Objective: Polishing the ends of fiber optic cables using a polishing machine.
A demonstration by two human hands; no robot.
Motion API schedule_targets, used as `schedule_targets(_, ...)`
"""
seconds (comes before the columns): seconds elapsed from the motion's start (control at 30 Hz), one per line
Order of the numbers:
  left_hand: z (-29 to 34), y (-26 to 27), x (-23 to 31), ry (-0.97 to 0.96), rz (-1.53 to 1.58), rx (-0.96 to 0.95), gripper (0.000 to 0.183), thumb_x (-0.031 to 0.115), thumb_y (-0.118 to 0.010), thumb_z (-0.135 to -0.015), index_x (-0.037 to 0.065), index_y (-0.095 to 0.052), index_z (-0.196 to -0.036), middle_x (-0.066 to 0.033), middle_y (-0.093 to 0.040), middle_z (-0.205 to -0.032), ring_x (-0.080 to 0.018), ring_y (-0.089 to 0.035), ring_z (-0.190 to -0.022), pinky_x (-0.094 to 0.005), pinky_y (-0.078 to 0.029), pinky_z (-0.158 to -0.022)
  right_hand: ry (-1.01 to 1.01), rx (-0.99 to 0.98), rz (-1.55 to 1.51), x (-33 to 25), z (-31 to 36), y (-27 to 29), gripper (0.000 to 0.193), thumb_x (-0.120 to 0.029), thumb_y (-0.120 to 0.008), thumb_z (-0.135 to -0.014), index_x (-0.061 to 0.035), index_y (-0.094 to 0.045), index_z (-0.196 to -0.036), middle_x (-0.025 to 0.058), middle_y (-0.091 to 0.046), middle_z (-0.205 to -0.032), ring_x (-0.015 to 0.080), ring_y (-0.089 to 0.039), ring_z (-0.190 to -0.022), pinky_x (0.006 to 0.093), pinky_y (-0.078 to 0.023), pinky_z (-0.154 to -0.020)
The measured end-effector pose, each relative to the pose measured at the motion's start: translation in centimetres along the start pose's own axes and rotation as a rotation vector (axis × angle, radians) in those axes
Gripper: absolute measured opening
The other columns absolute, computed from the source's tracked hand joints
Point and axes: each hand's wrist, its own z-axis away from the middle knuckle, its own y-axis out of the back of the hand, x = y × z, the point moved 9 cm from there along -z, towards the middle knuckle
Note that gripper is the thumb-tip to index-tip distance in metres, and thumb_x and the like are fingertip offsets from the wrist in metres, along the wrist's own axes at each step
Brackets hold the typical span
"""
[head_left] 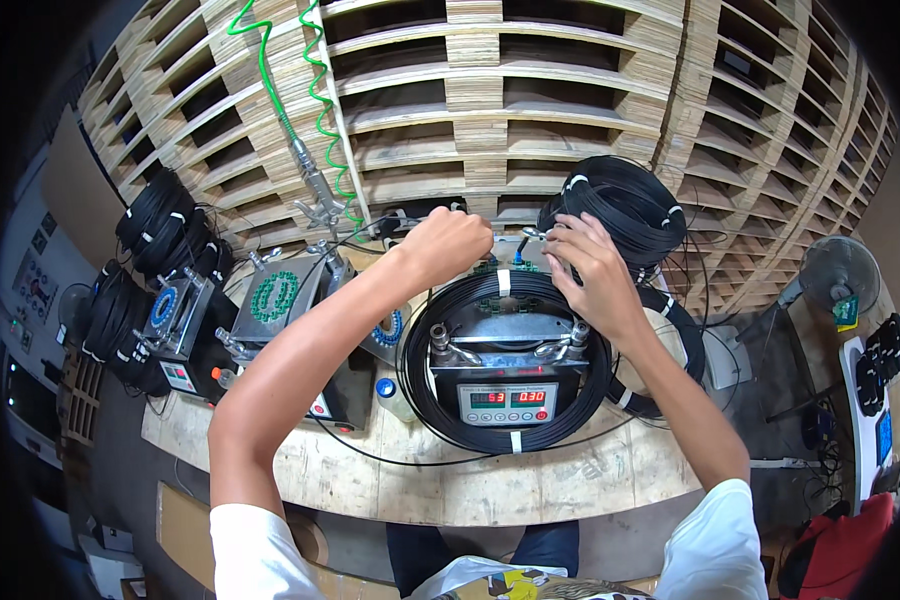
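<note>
My left hand (448, 241) is closed in a fist above the back of a coil of black cable (510, 447); what it grips is hidden. To its right, my right hand (592, 262) has bent fingers drawn together near a small whitish tip (533, 232) and a blue piece (520, 250); I cannot make out what is between them. The coil, bound with white ties, lies around a metal-topped machine (508, 352) with a lit red-digit panel (508, 403). A loose black cable (440, 464) runs along the bench front.
Similar machines (275, 300) stand left on the wooden bench (450, 495). Black cable coils (620, 205) are stacked back right, others (155, 220) far left. A blue-capped bottle (386, 388) stands beside the coil. Green air hoses (270, 80) hang before wooden pallets (480, 90). A fan (838, 280) stands right.
</note>
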Motion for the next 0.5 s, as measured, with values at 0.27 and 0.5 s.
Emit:
schedule_targets(0.27,-3.0,-0.3,1.4,-0.093,-0.073,-0.175,0.012,0.013,-0.068,-0.084,0.003,-0.073,-0.08,-0.013,-0.072,-0.083,-0.0312,-0.072,-0.08,-0.0416,-0.057,-0.066,-0.283,0.007,-0.31,3.3,2.7,-2.2,0.014,-0.006,-0.065,-0.089,0.0031,-0.071,-0.098,0.0154,-0.071,-0.092,0.0301,-0.065,-0.094,0.038,-0.05,-0.084)
schedule_targets(0.5,-5.2,-0.9,2.5,-0.144,-0.133,-0.303,0.011,0.012,-0.067,-0.084,0.003,-0.074,-0.082,-0.0125,-0.073,-0.083,-0.0308,-0.073,-0.08,-0.0408,-0.058,-0.065,-0.51,-0.038,-0.463,5.3,4.0,-3.8,0.021,-0.013,-0.06,-0.092,0.0044,-0.072,-0.095,0.0188,-0.071,-0.087,0.0287,-0.067,-0.083,0.0369,-0.051,-0.076)
